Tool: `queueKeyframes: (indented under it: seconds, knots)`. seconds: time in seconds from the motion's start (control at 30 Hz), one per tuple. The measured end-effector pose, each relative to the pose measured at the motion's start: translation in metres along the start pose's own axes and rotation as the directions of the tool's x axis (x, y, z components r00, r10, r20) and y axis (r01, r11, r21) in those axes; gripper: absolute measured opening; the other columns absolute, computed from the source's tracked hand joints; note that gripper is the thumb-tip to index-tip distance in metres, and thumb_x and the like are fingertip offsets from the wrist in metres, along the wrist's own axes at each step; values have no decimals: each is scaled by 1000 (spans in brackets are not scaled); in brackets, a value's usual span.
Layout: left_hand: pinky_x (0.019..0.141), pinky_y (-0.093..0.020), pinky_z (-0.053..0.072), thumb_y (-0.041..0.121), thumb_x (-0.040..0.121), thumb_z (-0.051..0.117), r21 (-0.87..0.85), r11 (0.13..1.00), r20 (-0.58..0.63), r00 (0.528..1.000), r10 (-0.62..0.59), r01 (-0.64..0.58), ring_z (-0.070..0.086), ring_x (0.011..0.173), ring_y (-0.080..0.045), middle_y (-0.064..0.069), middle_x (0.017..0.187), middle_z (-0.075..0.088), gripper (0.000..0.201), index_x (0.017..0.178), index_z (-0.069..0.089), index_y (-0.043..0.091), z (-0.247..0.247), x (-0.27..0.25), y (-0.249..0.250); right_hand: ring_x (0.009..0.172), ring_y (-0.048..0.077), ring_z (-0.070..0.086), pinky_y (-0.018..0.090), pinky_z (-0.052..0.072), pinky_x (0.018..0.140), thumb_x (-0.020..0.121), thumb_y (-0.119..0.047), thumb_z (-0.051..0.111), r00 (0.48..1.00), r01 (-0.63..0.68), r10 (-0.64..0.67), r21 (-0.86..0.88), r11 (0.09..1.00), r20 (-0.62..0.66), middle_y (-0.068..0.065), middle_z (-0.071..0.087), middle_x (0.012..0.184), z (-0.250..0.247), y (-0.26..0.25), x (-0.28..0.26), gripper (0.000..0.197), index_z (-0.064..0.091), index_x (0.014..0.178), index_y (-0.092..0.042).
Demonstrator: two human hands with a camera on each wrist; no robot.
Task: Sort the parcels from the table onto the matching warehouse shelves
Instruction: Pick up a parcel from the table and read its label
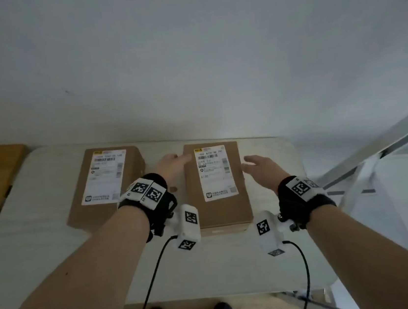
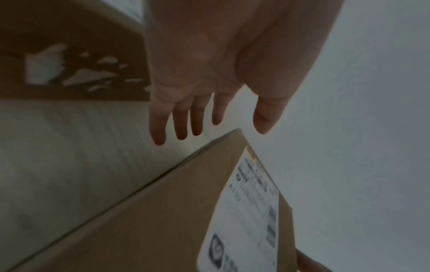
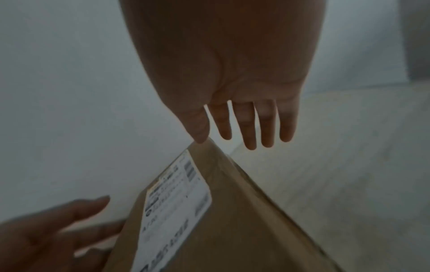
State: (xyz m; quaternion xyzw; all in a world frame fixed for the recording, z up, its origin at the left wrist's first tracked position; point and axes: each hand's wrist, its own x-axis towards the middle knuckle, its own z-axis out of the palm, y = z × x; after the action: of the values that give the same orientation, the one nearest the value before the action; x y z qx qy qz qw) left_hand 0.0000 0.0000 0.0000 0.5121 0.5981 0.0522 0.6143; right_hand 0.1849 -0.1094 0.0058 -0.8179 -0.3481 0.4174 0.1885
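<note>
The parcel on the right (image 1: 217, 186) is sitting label-up on the desk (image 1: 42, 251), and both hands are coming in at its sides, which looks to me like lining up a two-handed lift. The left hand (image 1: 173, 164) is lying flat-fingered against the left edge, the right hand (image 1: 261, 170) is hovering just beside the right edge, fingers spread, so neither grip is holding anything yet. A second parcel (image 1: 106, 184) is waiting over to the left. The label print is way too blurry to read, and no shelves are showing, so I'm not guessing which one it matches
</note>
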Motion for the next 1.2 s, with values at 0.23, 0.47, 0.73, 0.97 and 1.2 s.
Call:
queueKeyframes:
  seconds: [0.23, 0.47, 0.73, 0.97, 1.2]
  knots:
    - [94, -47, 45, 37, 94, 54, -231, 970, 147, 988, -44, 78, 52, 104, -24, 4, 108, 58, 43, 135, 44, 29, 16, -17, -16, 93, 13, 61, 30, 49, 81, 100, -26, 44, 985, -159, 95, 573, 804, 142, -8, 66, 102, 28, 17, -7, 36, 52, 134, -24]
    - [97, -47, 43, 30, 96, 52, -338, 937, 75, 991, 115, -84, 54, 97, -11, 13, 106, 62, 37, 133, 48, 35, -4, -54, -4, 90, 7, 63, 26, 47, 73, 99, -20, 45, 999, 27, -36, 679, 734, -1, -11, 69, 99, 24, -12, -42, 40, 51, 139, -26]
    - [79, -36, 46, 26, 98, 48, -398, 863, -43, 946, 321, -311, 59, 101, -12, 14, 108, 68, 44, 140, 46, 40, -49, -121, 29, 95, 9, 65, 24, 51, 76, 99, -15, 46, 958, 284, -223, 698, 658, -180, -1, 71, 113, 0, -72, -104, 42, 50, 140, -23]
    - [80, -33, 48, 25, 99, 46, -416, 768, -104, 864, 492, -487, 61, 102, -10, 14, 115, 70, 47, 143, 43, 42, -83, -181, 49, 101, 9, 65, 25, 51, 80, 99, -15, 45, 887, 458, -348, 677, 577, -303, -2, 71, 118, -14, -112, -158, 41, 52, 138, -27]
    - [83, -32, 48, 23, 100, 44, -418, 674, -147, 777, 612, -609, 63, 102, -6, 17, 105, 73, 47, 143, 41, 42, -108, -220, 54, 104, 6, 65, 22, 47, 78, 99, -15, 45, 816, 568, -444, 653, 502, -369, -12, 72, 116, -12, -136, -189, 40, 55, 135, -31]
